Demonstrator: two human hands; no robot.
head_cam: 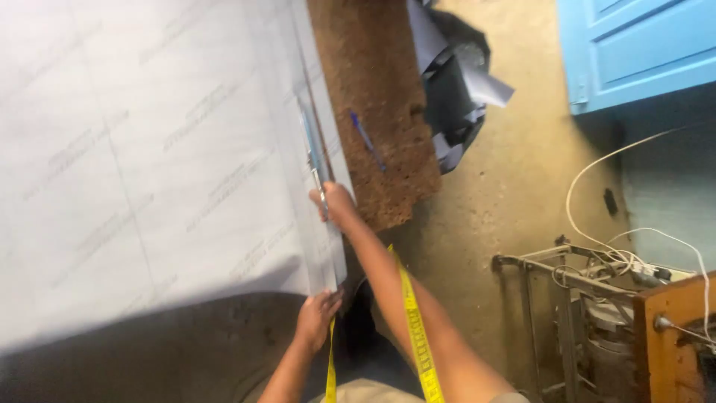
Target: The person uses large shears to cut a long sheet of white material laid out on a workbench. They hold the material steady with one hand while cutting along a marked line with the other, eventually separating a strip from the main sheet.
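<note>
A large white sheet of lining material [149,149] with faint grey print covers the brown table [373,89]. My right hand [337,205] grips a pair of scissors [315,153] whose blades run along the sheet's right edge. Below it, my left hand [317,317] pinches the near corner of the sheet's edge strip [324,254]. A yellow measuring tape [414,328] hangs down along my right forearm.
A blue pen [367,140] lies on the brown table surface. Dark fabric scraps [459,89] are piled on the concrete floor beyond the table. A blue door [634,45], white cables [597,172] and a metal machine frame [582,283] stand at the right.
</note>
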